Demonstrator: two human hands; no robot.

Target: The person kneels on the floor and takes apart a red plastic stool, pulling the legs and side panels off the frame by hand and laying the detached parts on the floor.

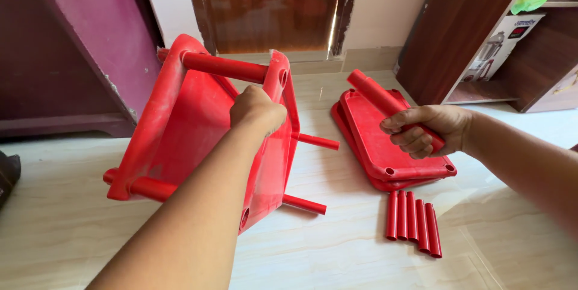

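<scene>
Left hand (257, 109) closed over rim of tipped red shelf tray (198, 139), held on edge. Right hand (428, 130) wrapped round red tube (385, 103), long axis toward 10 o'clock. Empty corner socket (244, 216) at 8 o'clock from right hand, which is nearer.

Shelf (198, 145) under left hand (257, 109); trays (373, 145) beneath right hand (430, 129); tubes (413, 222) just nearer.

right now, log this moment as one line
left hand: gripping tilted red shelf tray | right hand: holding red tube over stacked trays | five tubes on floor
</scene>
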